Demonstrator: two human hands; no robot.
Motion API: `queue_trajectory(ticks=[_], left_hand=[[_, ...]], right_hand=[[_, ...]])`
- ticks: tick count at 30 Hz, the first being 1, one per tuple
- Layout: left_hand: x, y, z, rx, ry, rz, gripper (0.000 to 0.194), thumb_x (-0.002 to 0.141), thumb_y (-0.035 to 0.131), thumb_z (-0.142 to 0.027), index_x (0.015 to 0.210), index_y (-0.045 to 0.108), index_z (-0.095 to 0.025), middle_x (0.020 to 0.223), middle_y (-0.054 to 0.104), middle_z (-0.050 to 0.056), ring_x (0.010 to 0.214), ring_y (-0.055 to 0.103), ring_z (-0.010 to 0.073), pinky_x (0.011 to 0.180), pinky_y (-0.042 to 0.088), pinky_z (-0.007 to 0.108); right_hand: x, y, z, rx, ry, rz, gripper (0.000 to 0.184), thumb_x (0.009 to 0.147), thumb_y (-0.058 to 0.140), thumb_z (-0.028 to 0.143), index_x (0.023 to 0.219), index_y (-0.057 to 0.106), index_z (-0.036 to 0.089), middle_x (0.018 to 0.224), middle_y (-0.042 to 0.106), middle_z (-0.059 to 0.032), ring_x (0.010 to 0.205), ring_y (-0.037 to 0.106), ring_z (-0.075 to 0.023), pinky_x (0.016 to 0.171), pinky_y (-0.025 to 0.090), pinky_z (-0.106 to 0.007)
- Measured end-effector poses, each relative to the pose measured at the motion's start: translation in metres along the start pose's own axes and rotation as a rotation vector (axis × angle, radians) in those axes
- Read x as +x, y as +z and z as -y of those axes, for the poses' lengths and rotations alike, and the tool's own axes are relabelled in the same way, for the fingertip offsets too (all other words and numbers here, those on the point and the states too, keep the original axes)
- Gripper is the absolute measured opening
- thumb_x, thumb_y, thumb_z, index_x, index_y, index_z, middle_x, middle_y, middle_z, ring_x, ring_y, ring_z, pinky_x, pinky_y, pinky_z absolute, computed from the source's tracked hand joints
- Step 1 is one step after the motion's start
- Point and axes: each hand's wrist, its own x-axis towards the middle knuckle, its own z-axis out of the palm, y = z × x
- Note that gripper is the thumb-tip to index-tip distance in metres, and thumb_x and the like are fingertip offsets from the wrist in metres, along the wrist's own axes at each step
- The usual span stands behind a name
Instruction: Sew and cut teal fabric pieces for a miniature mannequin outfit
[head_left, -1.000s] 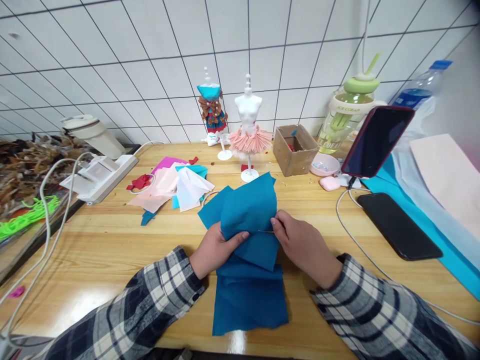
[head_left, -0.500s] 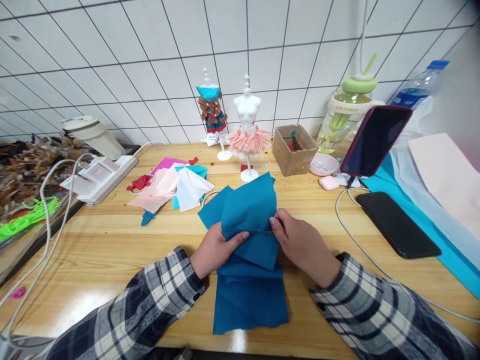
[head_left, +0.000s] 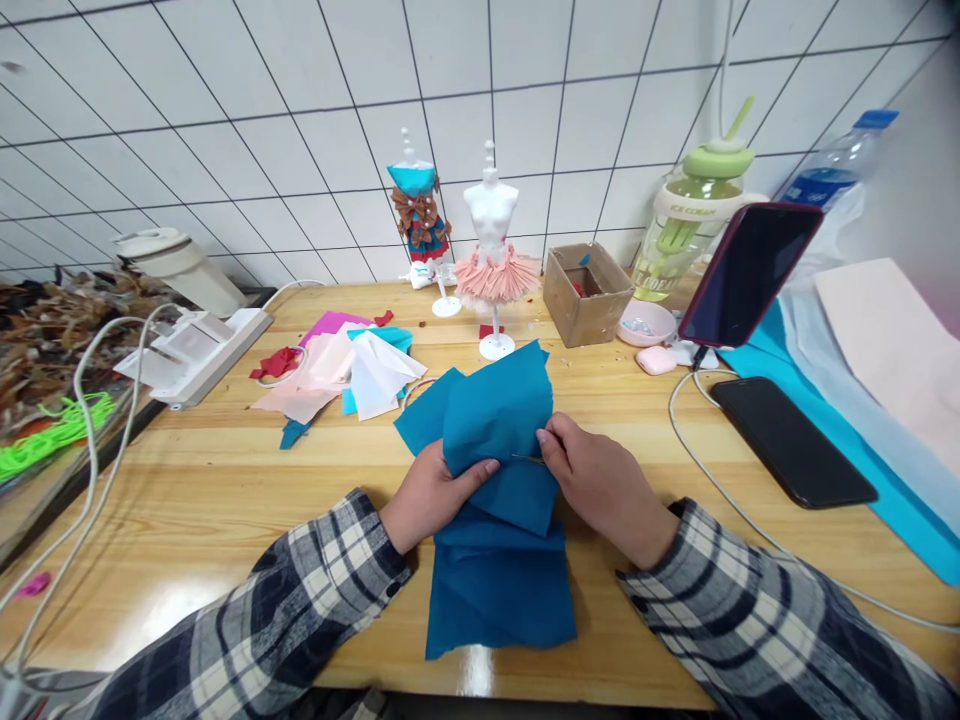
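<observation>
A folded piece of teal blue fabric (head_left: 499, 500) lies on the wooden table (head_left: 225, 480) in front of me. My left hand (head_left: 431, 492) grips a raised fold of it from the left, thumb on top. My right hand (head_left: 600, 480) pinches a thin needle (head_left: 527, 459) that sticks into the fold from the right. Both sleeves are plaid.
Behind the fabric stand a white mannequin with a pink skirt (head_left: 495, 262) and a smaller dressed one (head_left: 418, 215). Fabric scraps (head_left: 352, 370) lie left, a cardboard box (head_left: 589, 292) and pink bowl (head_left: 646, 324) right. Two phones (head_left: 791, 440), a cable (head_left: 720, 480) and bottles sit far right.
Almost nothing: both hands hold the same grip on fabric and needle. The view has shifted slightly, so everything sits a little higher in the picture.
</observation>
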Motion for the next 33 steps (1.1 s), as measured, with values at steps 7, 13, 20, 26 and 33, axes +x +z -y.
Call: queue_trajectory(ticks=[7, 13, 20, 26, 33], left_hand=[[-0.0006, 0.0008, 0.0029, -0.034, -0.015, -0.023, 0.037, 0.081, 0.063, -0.039, 0.111, 0.065, -0.017, 0.119, 0.068, 0.006, 0.107, 0.063, 0.0273, 0.097, 0.049, 0.04], [-0.0011, 0.0009, 0.0032, -0.037, -0.03, -0.024, 0.039, 0.081, 0.064, -0.04, 0.112, 0.064, -0.016, 0.119, 0.067, 0.007, 0.107, 0.063, 0.0274, 0.097, 0.049, 0.04], [-0.0004, 0.0009, 0.0022, -0.04, -0.034, -0.018, 0.039, 0.08, 0.064, -0.042, 0.111, 0.065, -0.016, 0.119, 0.068, 0.008, 0.107, 0.063, 0.0284, 0.097, 0.049, 0.041], [-0.0001, 0.0006, 0.0007, -0.031, -0.038, -0.006, 0.039, 0.08, 0.064, -0.042, 0.11, 0.066, -0.016, 0.117, 0.068, 0.007, 0.106, 0.064, 0.0274, 0.096, 0.048, 0.039], [-0.0002, 0.0007, -0.001, -0.016, -0.036, 0.009, 0.037, 0.081, 0.063, -0.042, 0.109, 0.067, -0.017, 0.116, 0.069, 0.006, 0.104, 0.065, 0.0271, 0.095, 0.049, 0.038]], right_hand=[[-0.0007, 0.001, -0.0015, 0.012, -0.012, -0.007, 0.031, 0.098, 0.025, 0.042, 0.086, 0.046, 0.023, 0.07, 0.064, -0.0007, 0.062, 0.057, -0.0157, 0.051, 0.018, -0.026], [0.0002, 0.0007, -0.0014, -0.032, -0.01, 0.004, 0.031, 0.098, 0.025, 0.042, 0.087, 0.047, 0.023, 0.069, 0.064, -0.0011, 0.061, 0.057, -0.0159, 0.051, 0.018, -0.027], [0.0006, -0.0006, -0.001, -0.066, -0.01, -0.013, 0.031, 0.098, 0.026, 0.043, 0.086, 0.047, 0.024, 0.067, 0.064, -0.0002, 0.059, 0.057, -0.0162, 0.05, 0.017, -0.027], [0.0001, 0.0004, -0.0001, -0.066, -0.009, -0.01, 0.031, 0.098, 0.026, 0.043, 0.086, 0.048, 0.023, 0.067, 0.063, -0.0006, 0.058, 0.057, -0.0154, 0.05, 0.017, -0.027], [-0.0012, 0.0001, 0.0023, -0.076, -0.022, -0.017, 0.03, 0.098, 0.027, 0.042, 0.086, 0.047, 0.023, 0.067, 0.064, -0.0005, 0.058, 0.057, -0.0151, 0.05, 0.017, -0.027]])
